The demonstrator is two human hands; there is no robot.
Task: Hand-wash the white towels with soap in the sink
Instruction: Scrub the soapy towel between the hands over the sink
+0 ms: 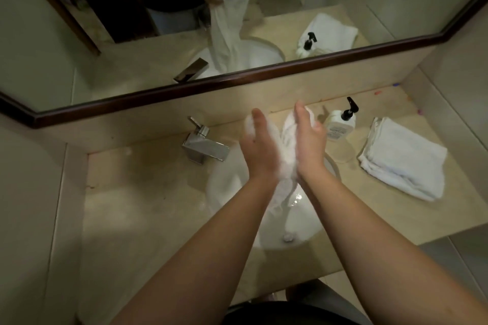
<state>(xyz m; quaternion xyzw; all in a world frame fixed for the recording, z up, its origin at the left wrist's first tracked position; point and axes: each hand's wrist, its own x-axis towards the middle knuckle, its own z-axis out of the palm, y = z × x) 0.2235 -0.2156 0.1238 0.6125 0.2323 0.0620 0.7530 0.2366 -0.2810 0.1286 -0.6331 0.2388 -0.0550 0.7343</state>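
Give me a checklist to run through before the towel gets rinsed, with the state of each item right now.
1. Wet towel held by both hands: ok. The left hand and right hand press it between them above the sink.
2. Towel lathered: ok, foam shows on it and on the fingers.
3. Towel's hanging end over the basin, not the counter: ok.
4. Faucet running: cannot tell, no stream is visible.
5. Soap pump bottle upright beside the sink: ok.
6. Folded towels kept apart from the basin on the counter: ok.
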